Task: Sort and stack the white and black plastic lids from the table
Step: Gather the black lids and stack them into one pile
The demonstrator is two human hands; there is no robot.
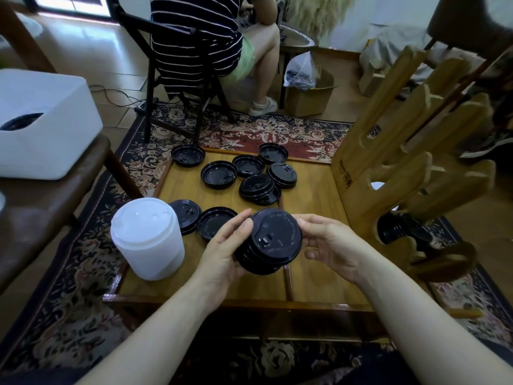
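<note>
Black lids [268, 241] form a stack held above the worktop [311, 282], the left hand [224, 255] curled round its 9 o'clock edge and hiding its lower rims, the right hand [330, 243] pinching at 3 o'clock. White lids [147, 237] stand stacked at 9 o'clock; loose black ones [219, 174] lie at 12. A patterned rug [69, 315] lies beneath.

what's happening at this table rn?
A person is sorting plastic lids. Both hands, left hand and right hand, hold a stack of black lids above the wooden table. A tall stack of white lids stands at the table's left edge. Several loose black lids lie scattered further back, unstacked.
</note>
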